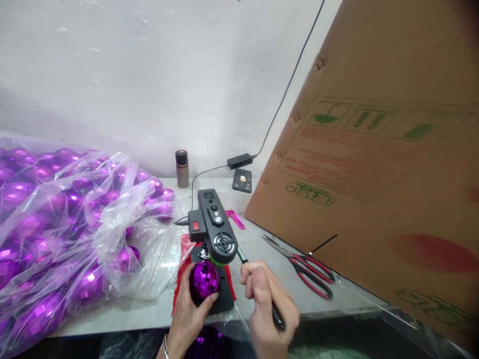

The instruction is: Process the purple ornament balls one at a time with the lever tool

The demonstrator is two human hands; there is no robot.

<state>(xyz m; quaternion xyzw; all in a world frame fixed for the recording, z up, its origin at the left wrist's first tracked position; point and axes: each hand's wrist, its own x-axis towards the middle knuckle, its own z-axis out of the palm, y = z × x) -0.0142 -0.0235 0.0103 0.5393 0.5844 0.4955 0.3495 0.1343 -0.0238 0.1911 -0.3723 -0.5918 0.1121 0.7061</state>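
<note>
A shiny purple faceted ball (206,279) sits between the thumb and fingers of my left hand (191,304), just under the head of a small black bench machine (217,227). The machine has a red switch (196,226), round vents and a lever (242,255) on its right side. Around that lever, which ends in a black grip (278,317), the fingers of my right hand (270,304) are wrapped. The machine's black base (220,302) rests on a red sheet (178,289). Whatever part meets the ball is hidden by the machine's head.
A clear plastic bag (123,224) full of purple balls covers the left. Red-handled scissors (305,269) lie right, before a large cardboard box (359,164). Behind are a dark-capped bottle (182,169), a power adapter (240,160), a black card-like item (242,180) and pink strips (235,219).
</note>
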